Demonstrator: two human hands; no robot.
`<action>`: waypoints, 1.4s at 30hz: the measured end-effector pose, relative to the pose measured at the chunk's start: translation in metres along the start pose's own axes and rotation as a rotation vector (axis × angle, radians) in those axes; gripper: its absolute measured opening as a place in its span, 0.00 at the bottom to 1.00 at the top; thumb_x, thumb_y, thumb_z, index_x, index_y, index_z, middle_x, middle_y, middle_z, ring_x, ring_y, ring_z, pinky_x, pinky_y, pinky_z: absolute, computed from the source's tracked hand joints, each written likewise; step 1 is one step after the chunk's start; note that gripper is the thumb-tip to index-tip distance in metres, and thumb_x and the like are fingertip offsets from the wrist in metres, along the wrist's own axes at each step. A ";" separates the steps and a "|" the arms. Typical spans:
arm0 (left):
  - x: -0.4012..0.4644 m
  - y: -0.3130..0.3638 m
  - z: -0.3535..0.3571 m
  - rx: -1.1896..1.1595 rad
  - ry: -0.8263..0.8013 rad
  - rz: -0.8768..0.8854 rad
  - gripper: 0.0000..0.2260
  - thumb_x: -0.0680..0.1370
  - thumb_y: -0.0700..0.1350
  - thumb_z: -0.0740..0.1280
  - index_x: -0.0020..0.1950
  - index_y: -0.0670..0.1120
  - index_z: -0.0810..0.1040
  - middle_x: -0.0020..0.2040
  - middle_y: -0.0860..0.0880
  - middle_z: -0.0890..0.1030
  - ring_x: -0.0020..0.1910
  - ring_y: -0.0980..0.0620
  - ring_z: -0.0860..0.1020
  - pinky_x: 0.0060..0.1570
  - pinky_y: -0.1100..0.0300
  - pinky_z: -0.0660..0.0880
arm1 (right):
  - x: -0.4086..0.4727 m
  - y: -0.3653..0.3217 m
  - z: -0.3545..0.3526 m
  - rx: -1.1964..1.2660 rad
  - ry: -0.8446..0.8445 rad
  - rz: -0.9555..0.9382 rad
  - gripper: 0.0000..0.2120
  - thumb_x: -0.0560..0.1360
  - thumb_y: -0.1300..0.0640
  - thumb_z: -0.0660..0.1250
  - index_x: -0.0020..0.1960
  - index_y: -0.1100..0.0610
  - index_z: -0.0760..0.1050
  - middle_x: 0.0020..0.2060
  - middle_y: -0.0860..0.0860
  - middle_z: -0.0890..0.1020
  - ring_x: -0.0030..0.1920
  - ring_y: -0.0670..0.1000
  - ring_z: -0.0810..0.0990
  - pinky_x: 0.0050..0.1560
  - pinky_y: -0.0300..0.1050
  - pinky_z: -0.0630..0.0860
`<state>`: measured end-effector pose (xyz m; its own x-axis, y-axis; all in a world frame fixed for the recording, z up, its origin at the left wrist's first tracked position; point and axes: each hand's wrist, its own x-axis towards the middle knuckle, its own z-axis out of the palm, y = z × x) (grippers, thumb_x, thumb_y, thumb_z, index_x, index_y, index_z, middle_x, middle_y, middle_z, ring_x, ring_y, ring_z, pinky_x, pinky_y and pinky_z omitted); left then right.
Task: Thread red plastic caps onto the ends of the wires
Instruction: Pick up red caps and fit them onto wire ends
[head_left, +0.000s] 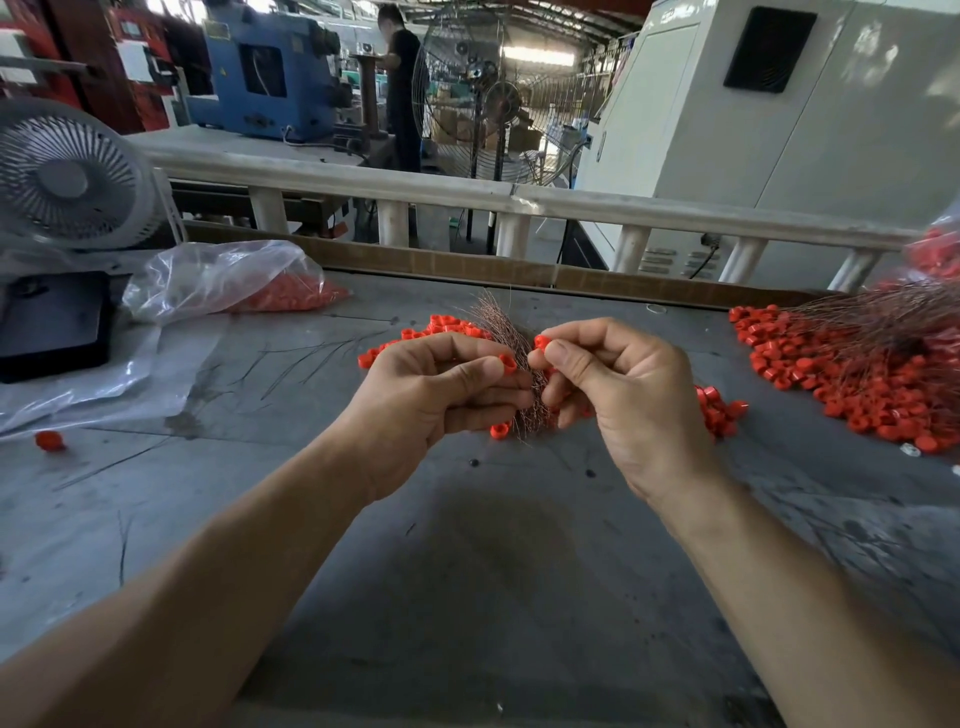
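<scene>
My left hand pinches a red cap between thumb and forefinger and also grips a bundle of thin copper wires that fans up behind the fingers. My right hand holds another red cap at its fingertips, close to the left hand's cap. Loose red caps lie on the grey table behind and under both hands. I cannot tell whether a wire passes through either held cap.
A heap of red caps with wires in them lies at the right. A clear plastic bag of caps sits at the left, beside a desk fan. One stray cap rests near the left edge. A cardboard strip lines the table's far side.
</scene>
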<state>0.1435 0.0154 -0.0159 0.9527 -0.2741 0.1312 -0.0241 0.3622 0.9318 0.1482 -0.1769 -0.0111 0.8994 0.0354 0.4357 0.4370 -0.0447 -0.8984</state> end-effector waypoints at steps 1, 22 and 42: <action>0.000 0.000 0.000 0.002 -0.001 0.001 0.11 0.75 0.40 0.70 0.55 0.37 0.80 0.50 0.36 0.86 0.50 0.43 0.86 0.45 0.57 0.83 | 0.000 0.000 0.000 -0.018 -0.005 -0.015 0.05 0.79 0.65 0.70 0.50 0.57 0.83 0.41 0.54 0.87 0.34 0.50 0.83 0.28 0.41 0.77; -0.001 -0.003 0.002 0.179 -0.003 0.092 0.14 0.74 0.41 0.71 0.57 0.36 0.80 0.50 0.36 0.86 0.50 0.41 0.86 0.51 0.52 0.84 | -0.008 -0.012 0.004 -0.538 -0.087 -0.358 0.04 0.76 0.65 0.74 0.49 0.58 0.85 0.44 0.48 0.84 0.47 0.45 0.82 0.49 0.36 0.77; -0.004 -0.001 0.012 0.228 0.079 0.182 0.09 0.79 0.32 0.68 0.58 0.31 0.79 0.47 0.35 0.86 0.45 0.46 0.86 0.49 0.54 0.84 | -0.010 -0.008 0.008 -0.496 0.008 -0.405 0.04 0.75 0.65 0.75 0.48 0.59 0.86 0.45 0.47 0.85 0.49 0.45 0.83 0.51 0.34 0.77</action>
<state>0.1357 0.0054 -0.0133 0.9470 -0.1493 0.2846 -0.2555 0.1872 0.9485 0.1357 -0.1684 -0.0085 0.6612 0.1392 0.7371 0.6942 -0.4860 -0.5309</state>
